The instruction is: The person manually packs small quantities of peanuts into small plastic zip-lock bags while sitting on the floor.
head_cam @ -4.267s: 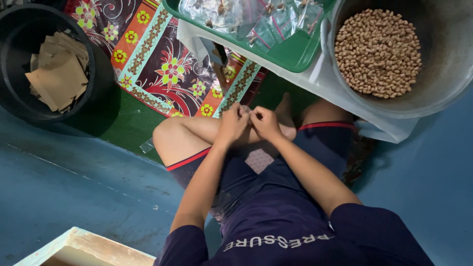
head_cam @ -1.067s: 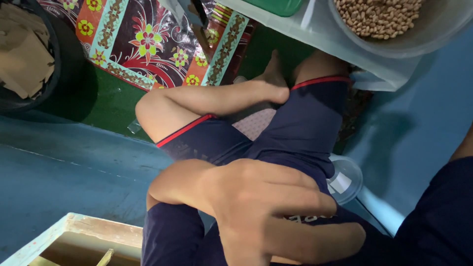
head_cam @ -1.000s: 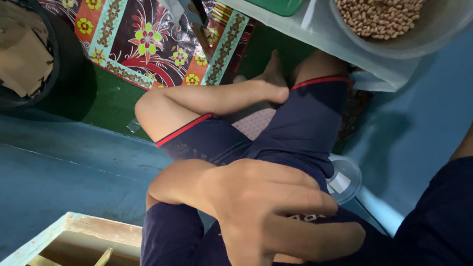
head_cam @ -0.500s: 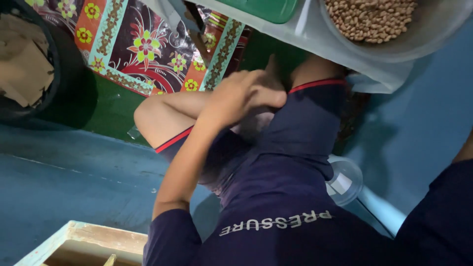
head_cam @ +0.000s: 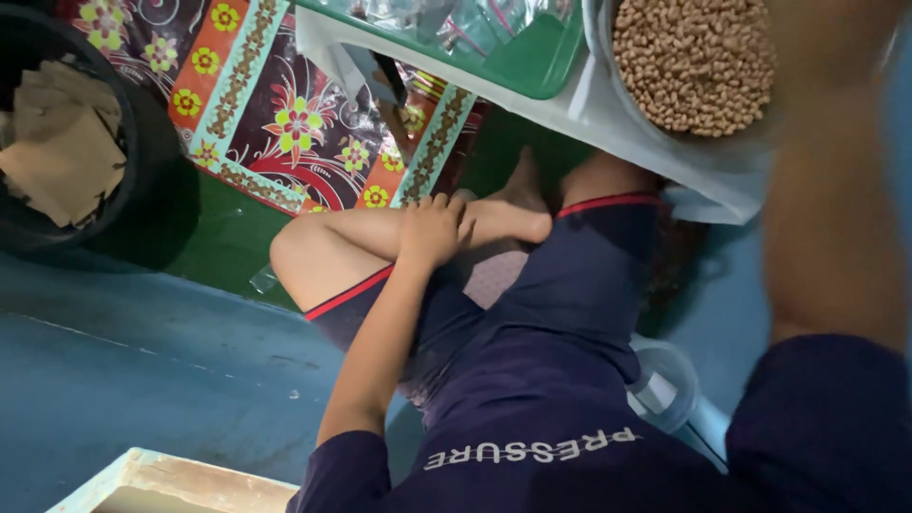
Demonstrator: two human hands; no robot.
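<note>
Resting left hand (head_cam: 432, 228) on bare shin (head_cam: 380, 237), fingers loosely curled

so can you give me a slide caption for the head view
Seated cross-legged, the person rests the left hand on a shin below a bowl of beans.

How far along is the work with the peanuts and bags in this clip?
Done: no filled bag shows; clear bags lie in the green tray. In hand: nothing; the left hand rests empty on the shin, the right forearm is raised, blurred, by the bowl, hand out of frame. Left: the peanuts fill the bowl.
</note>
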